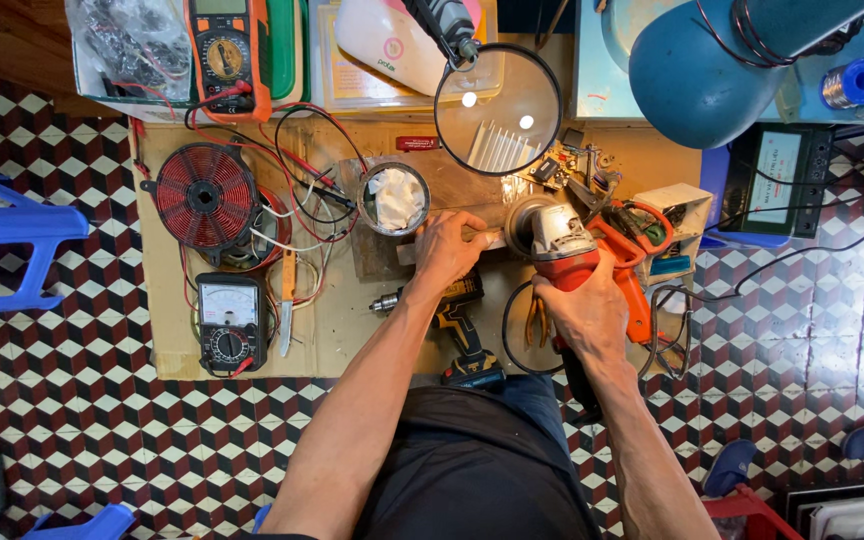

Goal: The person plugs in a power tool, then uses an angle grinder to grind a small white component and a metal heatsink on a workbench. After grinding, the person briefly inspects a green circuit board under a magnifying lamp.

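Right hand (584, 310) grips angle grinder (562, 243); left hand (449, 250) just beside its disc

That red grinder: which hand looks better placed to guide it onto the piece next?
The right hand, probably. It already grips the red grinder by its body, with the disc end beside the small piece. The left hand is pressed flat on that piece on the wooden block, so it seems busy steadying.
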